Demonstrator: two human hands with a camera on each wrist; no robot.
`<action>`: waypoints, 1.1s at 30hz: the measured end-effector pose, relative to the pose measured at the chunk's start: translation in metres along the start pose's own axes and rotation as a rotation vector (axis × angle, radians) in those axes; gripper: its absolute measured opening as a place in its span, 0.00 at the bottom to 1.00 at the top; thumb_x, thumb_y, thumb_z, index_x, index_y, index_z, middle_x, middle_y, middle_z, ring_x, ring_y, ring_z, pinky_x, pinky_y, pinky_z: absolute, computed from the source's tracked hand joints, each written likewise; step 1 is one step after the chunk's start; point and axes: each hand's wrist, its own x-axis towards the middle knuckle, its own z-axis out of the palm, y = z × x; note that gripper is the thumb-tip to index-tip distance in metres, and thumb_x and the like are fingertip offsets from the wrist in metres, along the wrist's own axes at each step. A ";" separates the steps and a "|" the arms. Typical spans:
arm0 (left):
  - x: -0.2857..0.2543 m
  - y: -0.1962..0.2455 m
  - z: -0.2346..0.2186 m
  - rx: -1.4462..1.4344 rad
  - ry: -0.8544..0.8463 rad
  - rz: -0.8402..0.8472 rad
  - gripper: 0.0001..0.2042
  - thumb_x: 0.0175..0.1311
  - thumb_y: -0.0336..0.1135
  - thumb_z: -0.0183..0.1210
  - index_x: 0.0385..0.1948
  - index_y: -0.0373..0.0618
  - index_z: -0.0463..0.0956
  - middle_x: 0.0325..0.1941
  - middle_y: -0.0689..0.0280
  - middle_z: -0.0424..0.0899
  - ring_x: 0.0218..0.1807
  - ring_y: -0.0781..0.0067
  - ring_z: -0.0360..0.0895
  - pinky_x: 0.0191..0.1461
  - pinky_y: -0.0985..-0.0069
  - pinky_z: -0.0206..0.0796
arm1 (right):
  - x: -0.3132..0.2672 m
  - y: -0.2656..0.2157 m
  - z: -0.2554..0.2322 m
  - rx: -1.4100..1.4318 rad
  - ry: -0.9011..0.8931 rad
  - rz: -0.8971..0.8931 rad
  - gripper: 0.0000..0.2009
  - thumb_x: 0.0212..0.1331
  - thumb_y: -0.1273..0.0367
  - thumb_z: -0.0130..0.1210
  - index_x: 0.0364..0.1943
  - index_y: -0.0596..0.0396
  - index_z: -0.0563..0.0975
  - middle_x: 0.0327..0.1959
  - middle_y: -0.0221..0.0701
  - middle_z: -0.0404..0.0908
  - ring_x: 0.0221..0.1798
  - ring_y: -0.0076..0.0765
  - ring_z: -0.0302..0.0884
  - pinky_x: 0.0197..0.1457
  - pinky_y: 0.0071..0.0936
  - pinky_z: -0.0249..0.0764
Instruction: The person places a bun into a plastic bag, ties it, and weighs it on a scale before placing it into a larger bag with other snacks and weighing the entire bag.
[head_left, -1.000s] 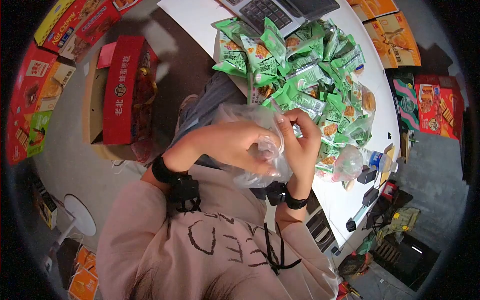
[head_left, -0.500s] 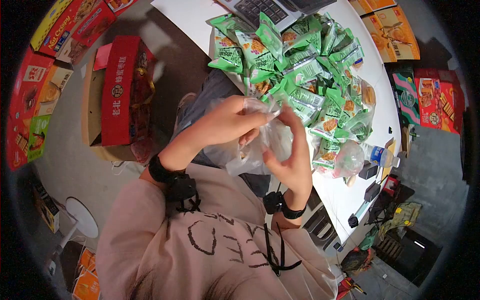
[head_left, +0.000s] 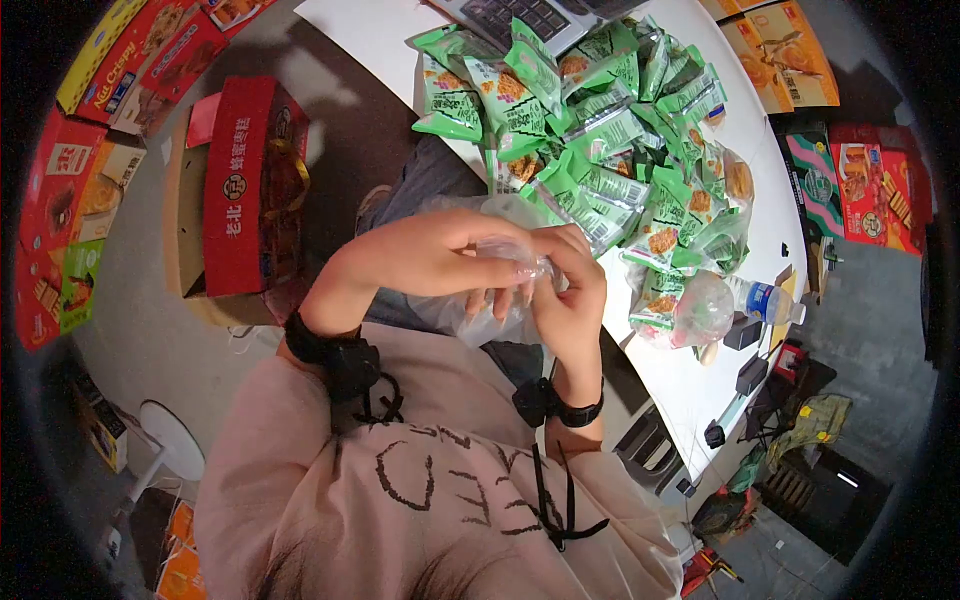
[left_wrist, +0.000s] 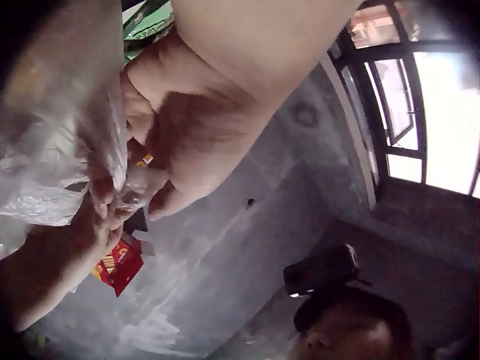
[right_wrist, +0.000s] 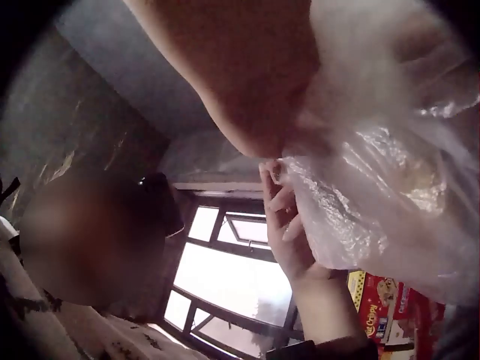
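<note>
A thin clear plastic bag hangs between my two hands, over the lap in front of the table. My left hand reaches in from the left and pinches the gathered plastic, its thumb toward the right hand. Thumb and bent fingers of my right hand grip the same bunched part, with the fingertips of both hands close together. In the left wrist view the bag looks crumpled and cloudy. It spreads wide beside the hands in the right wrist view, where the bag hides part of the fingers.
Green snack packets lie heaped on the white table, beside a laptop and a water bottle. A knotted clear bag sits near the bottle. On the left stands a red open carton; printed boxes line the floor.
The hands spread apart on the bag half a second ago and have come together again at its gathered part. The view has shifted slightly; the packets on the table stay put.
</note>
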 end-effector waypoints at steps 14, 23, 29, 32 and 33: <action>0.002 -0.003 -0.003 0.304 0.122 0.060 0.13 0.66 0.38 0.42 0.37 0.40 0.73 0.21 0.67 0.75 0.22 0.82 0.71 0.25 0.83 0.63 | 0.000 0.002 -0.008 0.858 -0.087 0.466 0.09 0.44 0.81 0.38 0.29 0.61 0.70 0.22 0.27 0.70 0.22 0.18 0.62 0.25 0.14 0.56; 0.010 -0.009 0.003 -0.082 0.185 0.034 0.15 0.68 0.39 0.38 0.32 0.39 0.70 0.22 0.70 0.72 0.22 0.84 0.69 0.24 0.85 0.62 | -0.002 -0.005 -0.015 0.884 -0.195 0.392 0.20 0.44 0.82 0.43 0.46 0.59 0.62 0.31 0.30 0.74 0.32 0.18 0.68 0.35 0.13 0.61; 0.012 -0.013 0.003 -0.111 0.191 0.022 0.13 0.67 0.36 0.40 0.33 0.38 0.71 0.22 0.69 0.73 0.20 0.84 0.69 0.22 0.85 0.60 | -0.005 0.002 -0.013 0.640 -0.173 0.343 0.22 0.43 0.84 0.48 0.46 0.58 0.62 0.31 0.28 0.73 0.37 0.19 0.68 0.41 0.15 0.63; 0.011 -0.009 0.001 -0.122 0.166 0.015 0.13 0.67 0.37 0.40 0.34 0.38 0.71 0.20 0.69 0.73 0.20 0.84 0.69 0.22 0.85 0.60 | -0.005 -0.002 -0.016 0.539 -0.227 0.345 0.22 0.43 0.83 0.49 0.46 0.58 0.62 0.31 0.27 0.73 0.37 0.18 0.68 0.41 0.15 0.63; 0.010 -0.008 0.000 -0.121 0.135 0.005 0.13 0.67 0.38 0.40 0.34 0.38 0.71 0.19 0.69 0.73 0.19 0.84 0.69 0.22 0.85 0.60 | -0.005 -0.004 -0.015 0.504 -0.211 0.335 0.21 0.44 0.83 0.49 0.46 0.58 0.63 0.31 0.27 0.73 0.37 0.18 0.68 0.41 0.16 0.63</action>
